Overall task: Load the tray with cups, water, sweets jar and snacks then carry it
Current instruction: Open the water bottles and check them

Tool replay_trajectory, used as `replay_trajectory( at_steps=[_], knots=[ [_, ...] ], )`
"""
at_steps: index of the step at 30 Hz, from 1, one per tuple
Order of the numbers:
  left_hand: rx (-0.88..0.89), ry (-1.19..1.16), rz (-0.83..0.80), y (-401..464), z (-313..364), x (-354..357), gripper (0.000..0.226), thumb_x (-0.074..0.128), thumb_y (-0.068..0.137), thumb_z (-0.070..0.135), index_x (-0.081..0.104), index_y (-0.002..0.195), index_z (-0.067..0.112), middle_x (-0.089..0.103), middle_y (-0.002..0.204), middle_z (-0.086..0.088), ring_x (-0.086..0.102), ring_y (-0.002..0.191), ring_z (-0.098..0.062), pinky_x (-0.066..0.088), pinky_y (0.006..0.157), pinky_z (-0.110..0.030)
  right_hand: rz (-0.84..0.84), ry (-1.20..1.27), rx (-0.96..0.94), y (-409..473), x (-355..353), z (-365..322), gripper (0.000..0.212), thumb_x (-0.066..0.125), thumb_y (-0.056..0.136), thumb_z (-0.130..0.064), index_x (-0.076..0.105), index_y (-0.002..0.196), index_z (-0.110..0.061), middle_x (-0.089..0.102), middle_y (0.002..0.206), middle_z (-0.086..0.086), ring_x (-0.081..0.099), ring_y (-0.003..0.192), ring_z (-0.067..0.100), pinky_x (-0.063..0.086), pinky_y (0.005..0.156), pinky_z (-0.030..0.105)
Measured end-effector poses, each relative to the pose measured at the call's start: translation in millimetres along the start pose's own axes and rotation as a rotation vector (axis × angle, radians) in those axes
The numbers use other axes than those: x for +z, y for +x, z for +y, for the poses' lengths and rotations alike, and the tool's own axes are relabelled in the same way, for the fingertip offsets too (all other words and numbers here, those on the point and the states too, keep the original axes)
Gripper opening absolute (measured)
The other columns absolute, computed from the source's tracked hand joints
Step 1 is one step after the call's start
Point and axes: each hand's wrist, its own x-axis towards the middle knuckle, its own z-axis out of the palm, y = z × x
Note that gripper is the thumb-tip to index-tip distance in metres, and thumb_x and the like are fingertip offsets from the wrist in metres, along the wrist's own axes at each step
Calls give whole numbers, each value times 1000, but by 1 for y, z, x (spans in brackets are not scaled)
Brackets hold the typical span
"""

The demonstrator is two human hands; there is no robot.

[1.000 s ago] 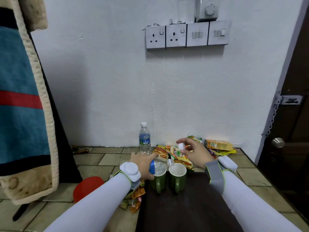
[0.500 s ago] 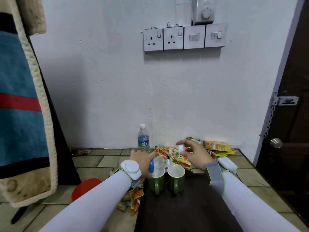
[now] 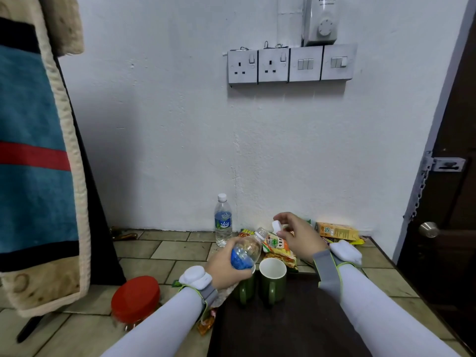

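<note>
My left hand (image 3: 226, 266) grips an uncapped water bottle (image 3: 246, 249), tilted up with its mouth toward the right, above the left green cup (image 3: 244, 288). My right hand (image 3: 296, 235) pinches the white bottle cap (image 3: 276, 224) just beyond the bottle's mouth. The right green cup (image 3: 272, 279) stands beside the left one at the far end of the dark tray (image 3: 283, 328). A second, capped water bottle (image 3: 223, 221) stands upright by the wall. A jar with a red lid (image 3: 135, 298) sits on the floor to the left. Snack packets (image 3: 279, 247) lie behind the cups.
A yellow carton (image 3: 336, 230) lies near the wall at right. More small packets (image 3: 206, 325) lie by the tray's left edge. A hanging blanket (image 3: 33, 150) fills the left side. A dark door (image 3: 448, 202) with a knob stands at right.
The bottle was lying nearly flat over the left cup; now my left hand has raised its mouth upward. My right hand with the cap has lifted slightly. The view has tilted.
</note>
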Motion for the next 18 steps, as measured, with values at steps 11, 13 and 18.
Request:
replay_trajectory(
  at_steps=[11, 13, 18],
  knots=[
    [68, -43, -19, -1, 11, -19, 83, 74, 52, 40, 36, 127, 45, 60, 116, 9, 63, 103, -13, 54, 93, -36, -80, -23, -112, 3, -9, -21, 29, 58, 88, -12, 63, 115, -25, 62, 102, -8, 59, 91, 12, 50, 79, 24],
    [70, -49, -5, -2, 11, -20, 81, 74, 52, 40, 36, 123, 49, 61, 115, 9, 63, 102, -13, 55, 92, -37, -38, -101, -74, 2, -10, -25, 22, 63, 86, -32, 68, 102, -18, 63, 88, -3, 59, 82, 14, 48, 75, 28],
    [97, -109, 8, -3, 13, -25, 76, 75, 55, 33, 41, 121, 44, 63, 113, 8, 64, 101, -11, 55, 92, -38, 164, -177, -63, 4, -10, -27, 82, 27, 79, -75, 63, 71, -2, 63, 66, 14, 57, 64, 25, 44, 67, 35]
  ],
)
